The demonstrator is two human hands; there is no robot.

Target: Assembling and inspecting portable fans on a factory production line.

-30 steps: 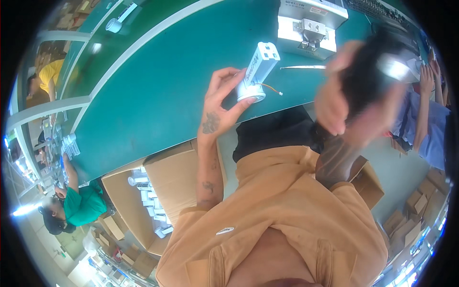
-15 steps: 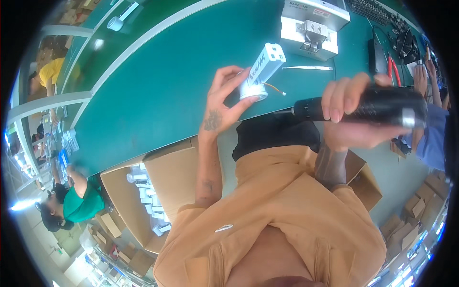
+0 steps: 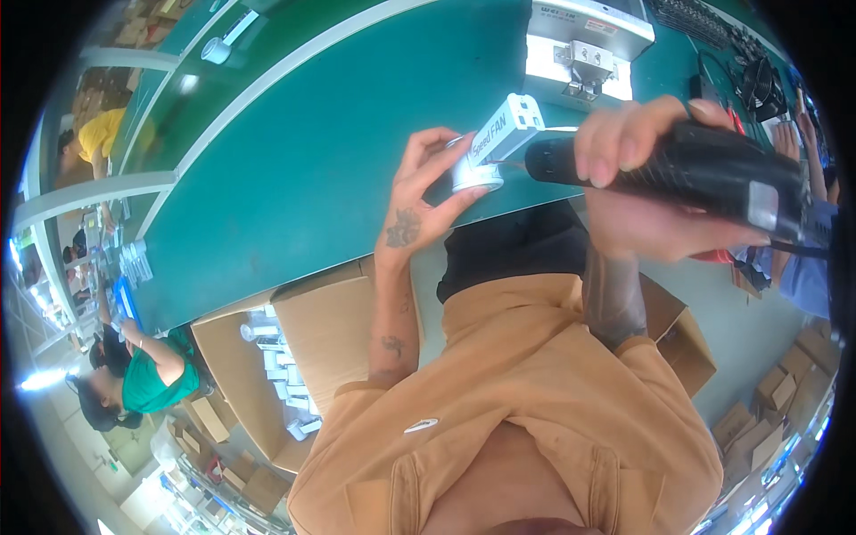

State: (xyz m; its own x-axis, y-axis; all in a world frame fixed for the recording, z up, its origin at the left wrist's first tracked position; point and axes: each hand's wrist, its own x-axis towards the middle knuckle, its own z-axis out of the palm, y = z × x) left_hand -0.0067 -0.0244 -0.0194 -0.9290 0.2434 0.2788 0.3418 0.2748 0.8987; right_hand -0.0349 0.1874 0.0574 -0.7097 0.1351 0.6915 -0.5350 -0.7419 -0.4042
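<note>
Our left grip point(image 3: 421, 198) pinches the white plastic piece point(image 3: 506, 132) at the near edge of the green tabletop point(image 3: 312, 178); our right grip point(image 3: 629, 183) wraps around the black power screwdriver point(image 3: 713, 174), its bit point(image 3: 512, 163) toward the piece.

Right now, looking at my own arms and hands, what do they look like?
Both the left hand and right hand are gloveless. Short tan sleeves end near the elbows. A dark tattoo marks the left hand near the wrist, with smaller ones along that forearm. The other forearm looks patterned.
</note>
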